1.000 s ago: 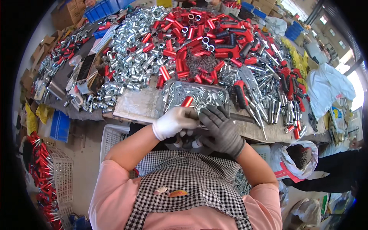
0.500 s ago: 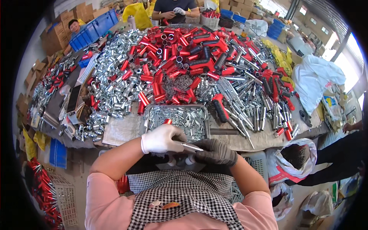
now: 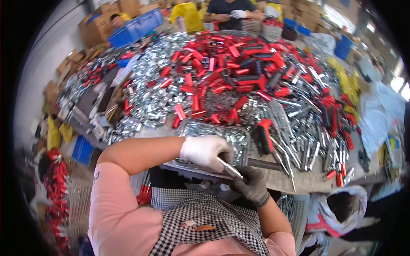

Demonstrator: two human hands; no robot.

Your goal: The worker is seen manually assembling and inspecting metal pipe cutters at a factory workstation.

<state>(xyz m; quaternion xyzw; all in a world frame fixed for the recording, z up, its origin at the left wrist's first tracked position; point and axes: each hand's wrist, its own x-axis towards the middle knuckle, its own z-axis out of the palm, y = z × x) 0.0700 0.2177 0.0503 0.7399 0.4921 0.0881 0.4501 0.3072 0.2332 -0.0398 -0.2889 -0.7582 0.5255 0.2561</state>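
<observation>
My left hand (image 3: 208, 152), in a white glove, is closed around a slim silver metal tube (image 3: 231, 170). The tube slants down to the right, and its lower end meets my right hand (image 3: 251, 186), gloved in dark grey. That hand's fingers are curled around this end, which they partly hide. Just beyond my left hand lies a metal tray (image 3: 247, 149) of small silver pins (image 3: 232, 135). To the right of the tray, a red and black handle (image 3: 265, 135) rests on the table.
Red sleeves (image 3: 196, 102), silver rings (image 3: 149, 85) and metal rods (image 3: 305, 145) are heaped across the table (image 3: 277, 177). At the right stands an open white sack (image 3: 363, 197). Red parts (image 3: 57, 192) lie by a crate at lower left. Another person (image 3: 232, 10) works across the table.
The whole view has shifted and tilted, slightly blurred. My hands now sit further right in the picture. The tube points more steeply downward, with my right hand lower than my left.
</observation>
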